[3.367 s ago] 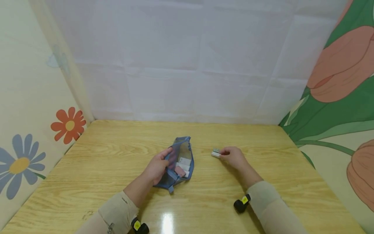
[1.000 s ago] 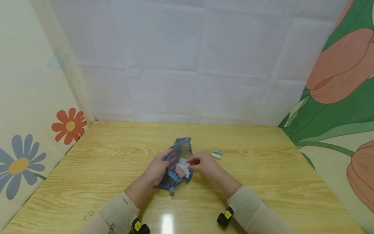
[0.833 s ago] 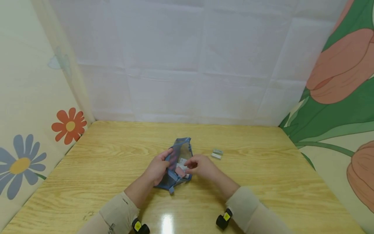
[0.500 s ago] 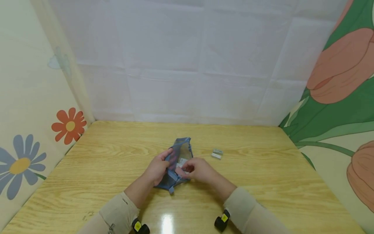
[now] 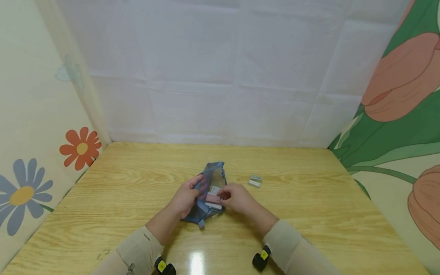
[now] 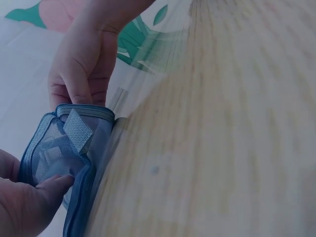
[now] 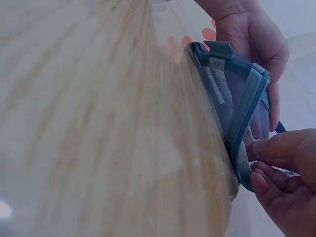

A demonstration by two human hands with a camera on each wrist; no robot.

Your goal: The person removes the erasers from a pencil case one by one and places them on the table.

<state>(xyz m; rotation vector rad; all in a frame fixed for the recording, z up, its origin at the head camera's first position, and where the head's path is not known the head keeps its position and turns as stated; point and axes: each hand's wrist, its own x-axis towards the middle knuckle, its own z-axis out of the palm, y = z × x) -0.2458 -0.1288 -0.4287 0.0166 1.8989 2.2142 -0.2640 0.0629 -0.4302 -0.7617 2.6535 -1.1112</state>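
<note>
Seen from above, a person's two hands work at a blue mesh pouch on a pale wood-grain table. The pouch lies near the table's middle, its mouth open toward the right and a short fabric tab at the end nearest the person. The left hand grips the pouch's left side; in the left wrist view its thumb presses on the mesh. The right hand reaches in at the mouth from the right, thumb and fingertips close together, pinching the right end of a small pink block. That block is inside the pouch, lying crosswise, with white blocks beside it, on the near and far sides; the right hand hides part of the contents. On the table just to the right of the pouch, apart from both hands, two small pieces lie side by side: a white piece nearer the person and a grey-green piece behind it. Both forearms wear beige sleeves, each with a black wrist camera bearing a yellow patch. A creased white sheet hangs behind the table; red and blue flowers decorate the left wall, large pink tulips the right.
</note>
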